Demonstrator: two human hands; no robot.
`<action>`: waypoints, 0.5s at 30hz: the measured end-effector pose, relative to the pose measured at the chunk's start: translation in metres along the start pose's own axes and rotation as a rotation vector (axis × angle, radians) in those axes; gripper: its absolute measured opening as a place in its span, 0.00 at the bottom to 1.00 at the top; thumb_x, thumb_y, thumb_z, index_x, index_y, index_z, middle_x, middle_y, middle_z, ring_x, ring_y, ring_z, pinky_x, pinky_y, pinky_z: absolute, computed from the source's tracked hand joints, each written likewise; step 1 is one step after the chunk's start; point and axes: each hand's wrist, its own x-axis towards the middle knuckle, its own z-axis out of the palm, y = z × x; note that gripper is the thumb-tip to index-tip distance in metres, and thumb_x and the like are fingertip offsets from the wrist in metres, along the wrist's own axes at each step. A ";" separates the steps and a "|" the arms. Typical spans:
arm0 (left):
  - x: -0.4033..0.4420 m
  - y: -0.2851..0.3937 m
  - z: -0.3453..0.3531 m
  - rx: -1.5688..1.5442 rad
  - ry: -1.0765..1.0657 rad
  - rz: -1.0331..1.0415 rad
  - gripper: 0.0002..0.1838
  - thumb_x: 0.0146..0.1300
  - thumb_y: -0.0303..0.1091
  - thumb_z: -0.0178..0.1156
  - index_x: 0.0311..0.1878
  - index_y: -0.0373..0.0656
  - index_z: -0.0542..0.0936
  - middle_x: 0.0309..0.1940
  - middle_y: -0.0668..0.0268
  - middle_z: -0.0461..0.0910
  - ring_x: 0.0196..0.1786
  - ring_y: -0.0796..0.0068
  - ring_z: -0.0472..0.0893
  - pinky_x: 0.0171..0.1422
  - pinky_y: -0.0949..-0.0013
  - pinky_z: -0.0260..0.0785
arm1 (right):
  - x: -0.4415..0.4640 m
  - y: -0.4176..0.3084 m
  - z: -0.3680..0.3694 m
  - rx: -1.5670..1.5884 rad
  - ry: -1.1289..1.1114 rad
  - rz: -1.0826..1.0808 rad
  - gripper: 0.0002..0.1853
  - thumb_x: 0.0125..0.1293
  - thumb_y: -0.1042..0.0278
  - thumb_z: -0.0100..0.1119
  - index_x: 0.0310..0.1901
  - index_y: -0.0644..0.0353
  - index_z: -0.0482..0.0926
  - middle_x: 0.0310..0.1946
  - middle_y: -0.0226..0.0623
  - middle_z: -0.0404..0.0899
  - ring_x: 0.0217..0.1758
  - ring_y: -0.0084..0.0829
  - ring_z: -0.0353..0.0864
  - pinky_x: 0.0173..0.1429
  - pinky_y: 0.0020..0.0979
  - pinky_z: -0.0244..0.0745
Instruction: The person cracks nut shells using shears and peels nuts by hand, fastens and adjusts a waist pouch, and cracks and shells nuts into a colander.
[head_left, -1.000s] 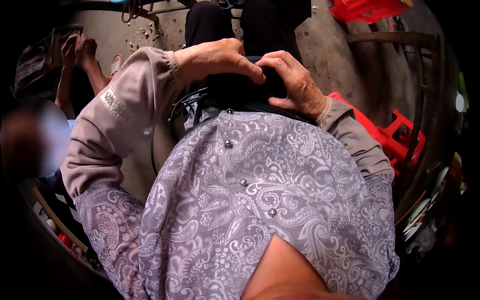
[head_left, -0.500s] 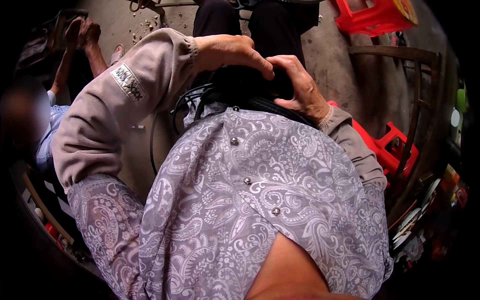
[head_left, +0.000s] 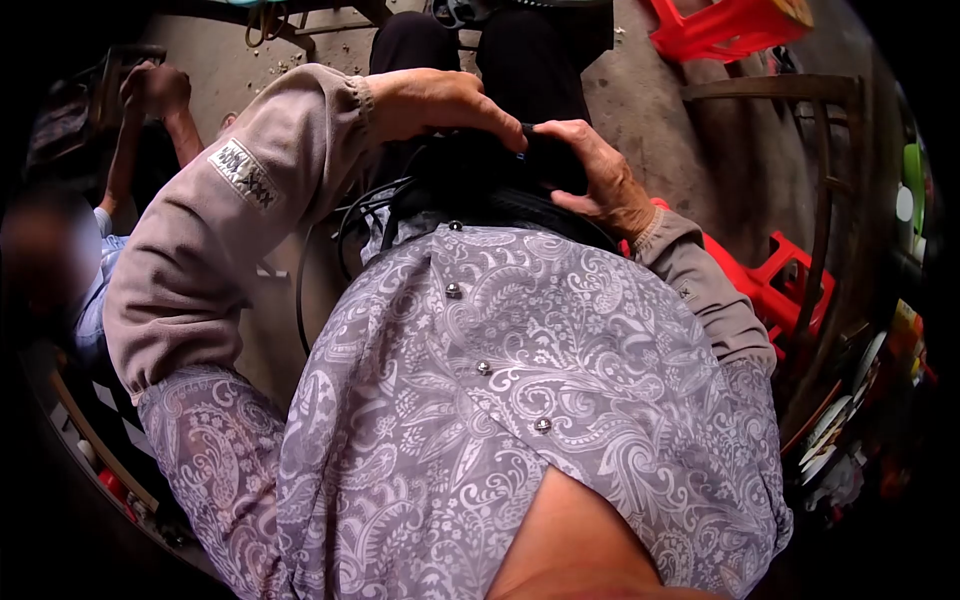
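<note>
At my waist sits a dark black pouch (head_left: 460, 165) with thin black cables (head_left: 352, 225) looping out on its left side. My left hand (head_left: 445, 103) reaches across its far edge, fingers bent down onto it near a tiny blue spot. Around the pouch's right end curls my right hand (head_left: 605, 180), thumb nearer my belly and fingers on the far edge, the fingertips of both hands almost meeting. The pouch is so dark that its opening and contents cannot be made out. Grey-brown sleeve covers (head_left: 240, 220) are over my forearms.
Red plastic stools (head_left: 725, 30) stand at the upper right and beside my right arm. A wooden chair (head_left: 825, 150) is on the right. Another person sits at the left, hands together (head_left: 157, 92). Small debris lies on the concrete floor (head_left: 640, 90).
The view has shifted slightly. My hands have parted a little at the fingertips, and a small blue spot now shows by the left fingers. Both remain at the pouch.
</note>
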 end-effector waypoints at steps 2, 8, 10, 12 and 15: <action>0.007 0.002 -0.004 0.193 -0.070 -0.289 0.24 0.62 0.49 0.62 0.53 0.39 0.81 0.42 0.56 0.83 0.45 0.61 0.83 0.47 0.65 0.76 | -0.001 0.002 0.000 0.009 0.017 -0.006 0.38 0.47 0.80 0.67 0.63 0.56 0.68 0.52 0.41 0.74 0.57 0.42 0.77 0.64 0.36 0.75; 0.009 0.080 0.008 0.602 0.274 -0.665 0.32 0.68 0.64 0.55 0.42 0.39 0.86 0.34 0.58 0.84 0.34 0.67 0.84 0.34 0.65 0.76 | 0.001 0.002 0.000 0.063 0.045 -0.009 0.35 0.48 0.78 0.64 0.62 0.57 0.69 0.52 0.42 0.74 0.56 0.42 0.78 0.64 0.37 0.75; -0.006 0.082 0.017 0.478 0.523 -0.435 0.33 0.67 0.65 0.55 0.42 0.38 0.86 0.34 0.58 0.84 0.33 0.66 0.84 0.35 0.65 0.77 | -0.002 0.002 -0.001 0.051 0.044 -0.011 0.36 0.47 0.78 0.65 0.63 0.57 0.69 0.53 0.42 0.74 0.57 0.42 0.78 0.64 0.37 0.75; -0.017 0.094 0.022 0.438 0.579 -0.417 0.31 0.67 0.62 0.57 0.47 0.39 0.84 0.36 0.59 0.84 0.37 0.68 0.84 0.38 0.67 0.76 | -0.001 0.003 -0.002 0.033 0.049 -0.030 0.37 0.46 0.78 0.66 0.63 0.56 0.69 0.53 0.41 0.74 0.57 0.42 0.77 0.64 0.37 0.75; -0.044 0.103 0.029 0.384 0.606 -0.346 0.26 0.67 0.56 0.61 0.52 0.41 0.83 0.31 0.66 0.80 0.33 0.78 0.78 0.35 0.72 0.70 | -0.002 -0.001 0.000 -0.028 0.082 -0.115 0.40 0.42 0.79 0.68 0.63 0.54 0.69 0.53 0.40 0.75 0.56 0.42 0.77 0.63 0.38 0.76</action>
